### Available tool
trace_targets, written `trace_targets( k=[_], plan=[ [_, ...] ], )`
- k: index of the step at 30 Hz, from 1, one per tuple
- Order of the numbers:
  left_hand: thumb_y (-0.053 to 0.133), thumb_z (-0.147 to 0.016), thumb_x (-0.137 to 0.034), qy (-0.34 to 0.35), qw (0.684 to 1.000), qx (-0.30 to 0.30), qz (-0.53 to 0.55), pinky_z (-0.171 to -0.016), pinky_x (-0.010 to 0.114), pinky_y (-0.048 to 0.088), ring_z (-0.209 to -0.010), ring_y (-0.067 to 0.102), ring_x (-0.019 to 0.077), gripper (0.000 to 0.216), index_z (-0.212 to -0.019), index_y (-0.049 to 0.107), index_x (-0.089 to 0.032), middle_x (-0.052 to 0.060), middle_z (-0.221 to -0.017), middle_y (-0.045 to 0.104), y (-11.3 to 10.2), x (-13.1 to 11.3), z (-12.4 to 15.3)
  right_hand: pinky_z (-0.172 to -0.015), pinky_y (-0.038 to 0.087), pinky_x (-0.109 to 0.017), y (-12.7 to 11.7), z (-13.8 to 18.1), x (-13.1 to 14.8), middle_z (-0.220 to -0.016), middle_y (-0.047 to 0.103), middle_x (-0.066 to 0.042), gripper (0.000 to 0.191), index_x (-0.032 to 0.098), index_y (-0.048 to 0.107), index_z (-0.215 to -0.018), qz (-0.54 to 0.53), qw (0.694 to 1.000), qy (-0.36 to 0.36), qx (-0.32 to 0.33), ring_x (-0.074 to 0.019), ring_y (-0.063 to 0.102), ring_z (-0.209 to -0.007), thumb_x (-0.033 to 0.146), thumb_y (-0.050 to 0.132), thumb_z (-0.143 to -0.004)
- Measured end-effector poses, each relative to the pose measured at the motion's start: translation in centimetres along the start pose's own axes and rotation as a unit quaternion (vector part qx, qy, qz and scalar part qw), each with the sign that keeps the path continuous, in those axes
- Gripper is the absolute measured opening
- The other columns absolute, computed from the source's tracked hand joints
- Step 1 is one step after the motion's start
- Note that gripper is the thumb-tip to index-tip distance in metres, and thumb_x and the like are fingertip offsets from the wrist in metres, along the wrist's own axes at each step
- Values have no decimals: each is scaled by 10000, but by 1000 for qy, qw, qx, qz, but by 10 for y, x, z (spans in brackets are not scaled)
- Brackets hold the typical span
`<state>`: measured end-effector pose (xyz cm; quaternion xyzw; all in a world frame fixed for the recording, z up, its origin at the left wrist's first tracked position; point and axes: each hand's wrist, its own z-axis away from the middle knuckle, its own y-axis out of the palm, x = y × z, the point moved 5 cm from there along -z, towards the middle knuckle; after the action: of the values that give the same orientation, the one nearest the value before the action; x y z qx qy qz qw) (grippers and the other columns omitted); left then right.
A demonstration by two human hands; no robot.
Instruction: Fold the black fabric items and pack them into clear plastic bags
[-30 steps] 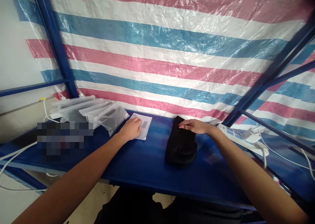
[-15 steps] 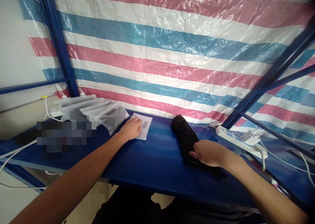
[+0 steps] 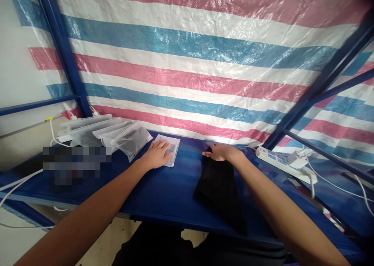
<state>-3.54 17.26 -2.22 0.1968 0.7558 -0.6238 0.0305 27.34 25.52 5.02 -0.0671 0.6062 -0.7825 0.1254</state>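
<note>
My left hand [image 3: 157,154] lies with fingers spread on a flat, pale zip bag [image 3: 174,146] with small dark print. The bag rests on the blue tabletop, partly hidden under the hand. To the right, my right hand [image 3: 220,152] is closed on the far end of a black cloth [image 3: 219,184]. The cloth stretches from there toward the front edge of the table, wider near me and slanting to a corner at lower right. Its exact kind cannot be made out.
Several translucent zip bags [image 3: 131,139] lean in a row at the left, behind a blurred-out patch. A white power strip [image 3: 280,161] with plugs and cables lies at the right. Blue frame posts [image 3: 62,51] and a striped plastic sheet [image 3: 181,59] stand behind the table.
My right hand has moved away from me and left to the cloth's far end. The cloth has spread out wider toward the front. My left hand stays on the bag, its fingers more spread.
</note>
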Motion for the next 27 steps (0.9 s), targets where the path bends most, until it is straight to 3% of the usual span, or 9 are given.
trace_targets(
  k=[1, 5, 11, 13, 16, 18, 21, 24, 27],
  plan=[
    [342, -1095, -670, -4, 1000, 11, 1, -1339, 657, 188, -1685, 252, 409, 708, -1646, 503, -255, 126, -1795, 366, 1, 0, 1, -1119, 509, -639, 10, -13, 2, -1599, 581, -280, 916, 173, 650, -1528, -12, 1000, -15, -5, -532, 614, -1413, 874, 505, -957],
    [349, -1037, -809, -15, 999, 30, 2, -1338, 675, 152, -1698, 185, 442, 861, -1709, 424, -277, 119, -1825, 281, 2, -4, 3, -1344, 254, -581, 33, -40, 12, -1765, 400, -203, 884, 150, 478, -1674, -38, 977, -132, -164, -434, 322, -1661, 775, 270, -1085],
    [393, -983, -886, -46, 999, 26, -13, -1294, 747, 187, -1674, 176, 530, 932, -1689, 477, -283, 140, -1815, 309, 2, -15, 2, -1369, 218, -550, 45, -52, 4, -1751, 426, -198, 890, 125, 496, -1669, -49, 964, -158, -207, -416, 350, -1651, 769, 296, -1089],
    [397, -1016, -841, -38, 999, -3, -19, -1280, 727, 254, -1637, 297, 516, 851, -1614, 571, -261, 161, -1756, 427, -7, -19, 0, -1366, 230, -550, 45, -51, 3, -1745, 440, -189, 878, 142, 506, -1667, -52, 961, -165, -215, -407, 366, -1645, 770, 297, -1090],
    [369, -1117, -630, -6, 993, -113, -34, -1271, 601, 360, -1524, 493, 410, 628, -1483, 670, -218, 167, -1602, 604, -36, -20, -2, -1368, 229, -545, 45, -50, 2, -1754, 434, -169, 880, 170, 504, -1672, -58, 960, -171, -214, -394, 362, -1651, 787, 281, -1085],
    [406, -1126, -425, -8, 979, -196, -56, -1265, 572, 376, -1482, 522, 383, 479, -1446, 684, -203, 172, -1548, 630, -60, -11, 2, -1373, 220, -535, 46, -49, 2, -1760, 423, -169, 899, 159, 497, -1677, -61, 960, -175, -209, -387, 349, -1659, 793, 261, -1085],
    [509, -1017, -189, -94, 949, -280, -106, -1244, 701, 327, -1502, 457, 467, 431, -1408, 690, -180, 220, -1581, 577, -92, 21, 14, -1377, 211, -527, 46, -47, 2, -1762, 414, -185, 921, 124, 488, -1679, -66, 960, -180, -205, -387, 338, -1664, 787, 239, -1090],
    [572, -979, -171, -197, 921, -303, -141, -1129, 725, 427, -1391, 541, 501, 389, -1345, 698, -140, 261, -1549, 582, -113, 56, 28, -1375, 213, -531, 46, -48, 1, -1759, 419, -182, 909, 134, 491, -1679, -71, 960, -177, -206, -384, 338, -1664, 783, 241, -1092],
    [628, -986, -246, -257, 910, -290, -146, -985, 641, 541, -1171, 677, 456, 358, -1306, 710, -107, 275, -1319, 698, -123, 81, 36, -1373, 210, -527, 47, -49, 1, -1755, 436, -155, 877, 179, 493, -1681, -74, 960, -178, -204, -364, 340, -1666, 782, 249, -1093]
  ],
)
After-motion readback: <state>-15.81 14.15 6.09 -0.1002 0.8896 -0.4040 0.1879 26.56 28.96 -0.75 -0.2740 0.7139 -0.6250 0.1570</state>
